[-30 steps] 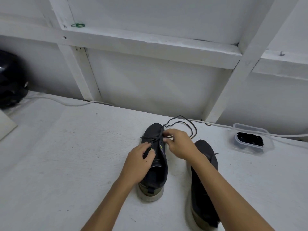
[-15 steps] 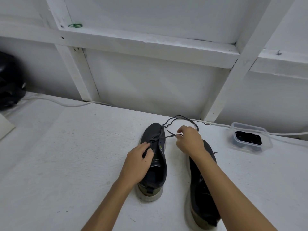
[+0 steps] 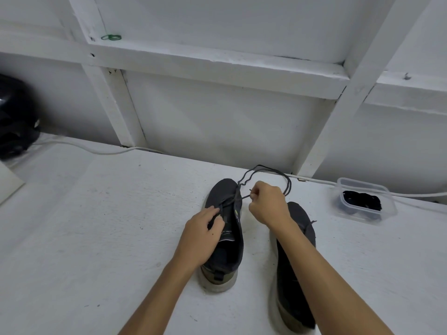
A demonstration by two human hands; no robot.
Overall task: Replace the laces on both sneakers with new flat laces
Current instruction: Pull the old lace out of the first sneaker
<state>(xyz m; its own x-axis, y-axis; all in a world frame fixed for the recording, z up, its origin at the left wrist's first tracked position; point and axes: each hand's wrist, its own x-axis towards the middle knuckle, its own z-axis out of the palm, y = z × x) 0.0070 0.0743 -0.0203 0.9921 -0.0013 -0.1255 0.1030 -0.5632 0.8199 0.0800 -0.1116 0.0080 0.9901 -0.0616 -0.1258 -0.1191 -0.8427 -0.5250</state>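
At the far left edge a black rounded object (image 3: 14, 117) sits against the wall, and a white cable (image 3: 96, 151) runs from it along the back of the white table (image 3: 96, 238). Up on the wall's white ledge lies a small green loop (image 3: 111, 37).

Your left hand (image 3: 200, 238) rests on the left sneaker (image 3: 226, 238), which stands upright on the table with its toe pointing away from you. The fingers (image 3: 212, 211) of that hand are curled over the tongue area and press down where the dark lace (image 3: 266, 169) crosses the eyelets; whether they actually pinch the lace you cannot tell from here.

Just right of the toe, your right hand (image 3: 268, 206) is raised a little above the table, its thumb and forefinger pinching a strand of the same lace that runs taut back to the left sneaker. The loose remainder of the lace loops behind that hand toward the wall.

The right sneaker (image 3: 297, 274) stands beside the left one, partly hidden under your right forearm, its heel nearer to you.

Farther right, well apart from the shoes, a clear plastic container (image 3: 362, 201) holds a bundle of black laces (image 3: 361, 200), with the cable passing behind it.
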